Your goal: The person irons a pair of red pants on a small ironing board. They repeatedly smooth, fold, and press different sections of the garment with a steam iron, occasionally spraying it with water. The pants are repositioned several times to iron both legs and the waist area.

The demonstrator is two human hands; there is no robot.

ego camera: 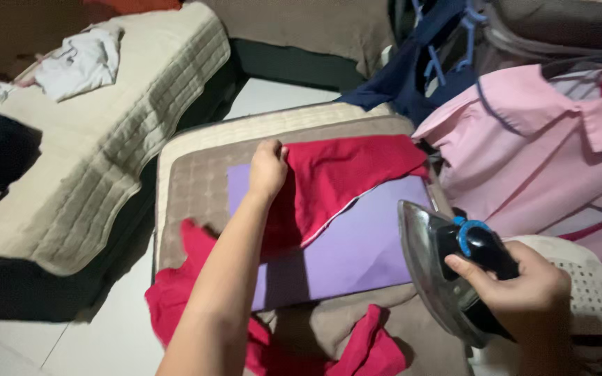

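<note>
the right hand (524,285) is gripping the iron (454,268) tight, off to the side. the left hand (267,169) is pinching the red cloth (336,177) over the purple sheet (364,244).

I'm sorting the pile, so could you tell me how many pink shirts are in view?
1: a pink shirt lies at the right, beyond the iron in the right hand. More may be hidden beneath it.

Red garment (343,177), folded back; iron (447,268) tilted
</note>
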